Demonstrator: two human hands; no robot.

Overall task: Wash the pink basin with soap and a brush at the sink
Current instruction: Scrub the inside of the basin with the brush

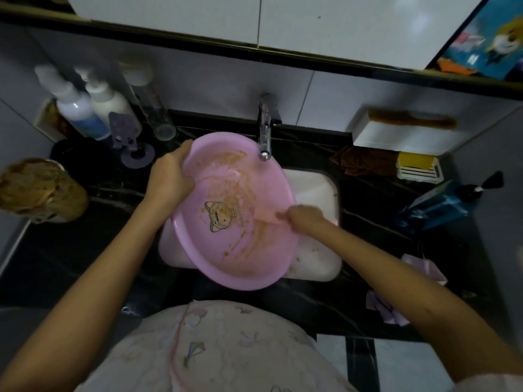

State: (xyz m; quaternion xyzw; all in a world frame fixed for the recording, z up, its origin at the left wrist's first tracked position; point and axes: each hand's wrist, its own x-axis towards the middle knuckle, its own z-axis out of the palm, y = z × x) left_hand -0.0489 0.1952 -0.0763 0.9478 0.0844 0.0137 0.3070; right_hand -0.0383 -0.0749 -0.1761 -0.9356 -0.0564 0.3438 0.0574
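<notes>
- A home bathroom: a white sink [317, 261] is sunk into a black, veined stone bench [85, 250], with a chrome tap [265, 137] at its back edge.
- Pale wall tiles [215, 80] rise behind the bench, below white cabinet doors [169, 12].
- White pump bottles [75, 108] stand together at the left rear corner, next to a purple holder [124, 131].
- A brown hairbrush [413, 121] lies on a white wall box [402, 138]. Just below it, a yellow block [416, 159] sits on a slatted white rack [418, 174].
- A dark blue pump bottle [441, 205] stands at the right.
- A bright cartoon picture [486, 43] shows in the upper right.
</notes>
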